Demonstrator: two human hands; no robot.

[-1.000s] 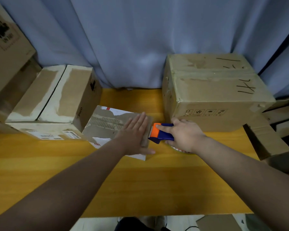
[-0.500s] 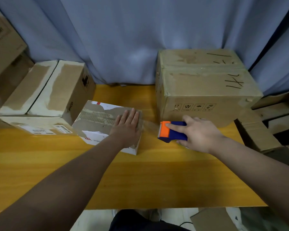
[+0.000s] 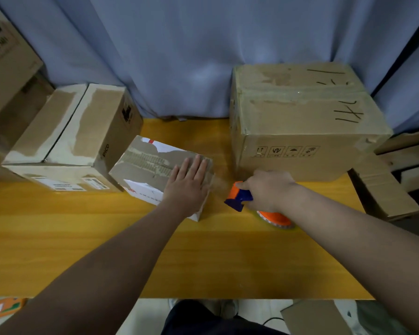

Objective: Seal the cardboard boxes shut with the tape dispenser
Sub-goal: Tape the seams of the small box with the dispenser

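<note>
A small cardboard box [image 3: 145,165] with torn white labels lies on the yellow table [image 3: 203,257]. My left hand [image 3: 188,187] presses flat on its right end, fingers straight. My right hand [image 3: 266,189] grips the blue and orange tape dispenser [image 3: 238,197] just right of the box, tilted down towards the table. A strip of clear tape [image 3: 219,183] stretches from the box's right edge to the dispenser. The orange tape roll [image 3: 275,218] shows under my wrist.
A large taped box [image 3: 300,122] stands right behind the dispenser. Another taped box [image 3: 82,131] sits at the left, touching the small one. More cardboard is stacked at the far left [image 3: 7,59] and far right [image 3: 385,189]. A blue curtain [image 3: 191,49] hangs behind.
My right hand has pulled the dispenser off the box's right end and tipped it downwards, drawing tape out. My left hand has stayed pressed on the box.
</note>
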